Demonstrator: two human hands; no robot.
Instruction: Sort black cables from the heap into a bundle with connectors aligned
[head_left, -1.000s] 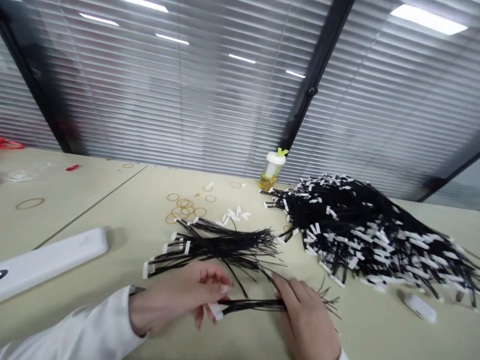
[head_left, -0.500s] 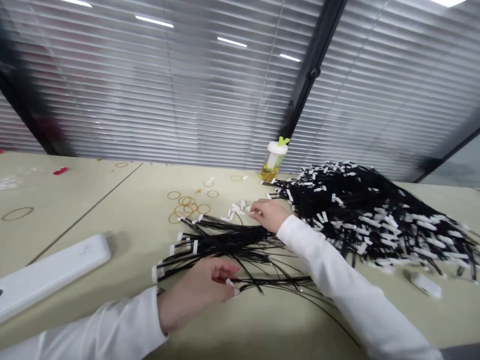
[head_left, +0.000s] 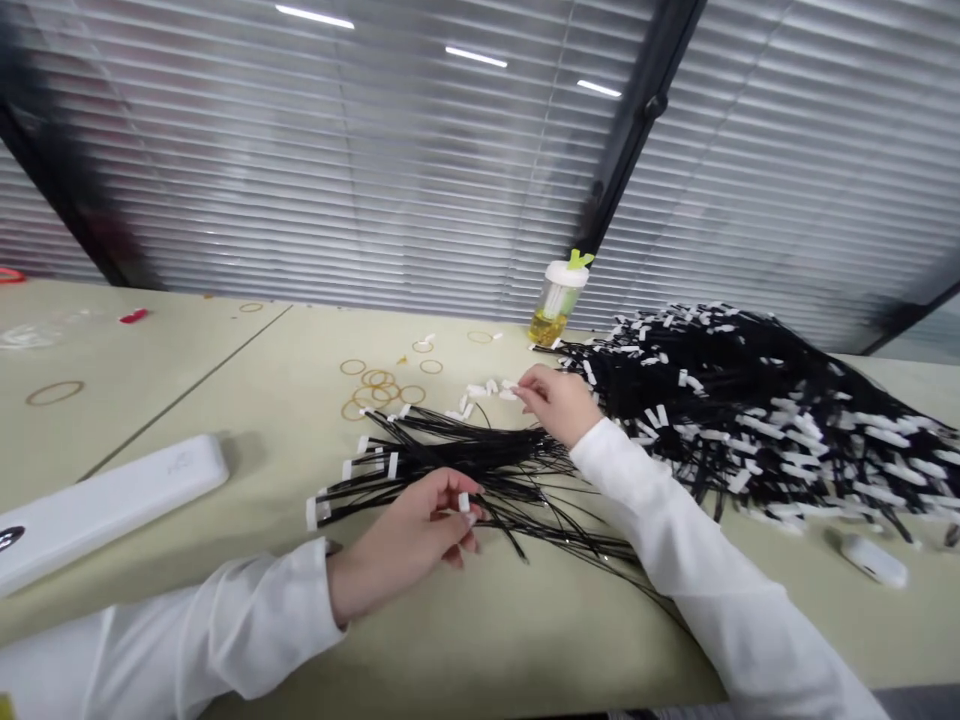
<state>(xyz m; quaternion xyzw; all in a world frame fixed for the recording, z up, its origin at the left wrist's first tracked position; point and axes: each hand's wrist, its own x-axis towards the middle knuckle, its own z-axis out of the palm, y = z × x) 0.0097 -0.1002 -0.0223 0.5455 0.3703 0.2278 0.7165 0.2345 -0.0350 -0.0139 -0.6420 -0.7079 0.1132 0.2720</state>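
Observation:
My left hand [head_left: 420,525] is closed at the front of a bundle of black cables [head_left: 480,455], pinching one cable by its white connector [head_left: 463,502] between thumb and finger. Farther back, my right hand [head_left: 559,400] pinches a small white plastic piece [head_left: 511,392] at the right end of a little group of loose white pieces [head_left: 476,390]. The bundle's white connector ends point left, while its thin loose ends fan out to the right under my right sleeve.
A large heap of black cables [head_left: 720,390] with white connectors covers the right side. Rubber bands [head_left: 381,385] lie behind the bundle. A lidded bottle of yellow liquid [head_left: 553,305] stands by the blinds. A white power bank [head_left: 120,500] lies left, a small white case [head_left: 874,560] right.
My left hand has come up slightly, turning the held connector upright. My right hand has shifted a little right and up in view. The whole view has tilted slightly.

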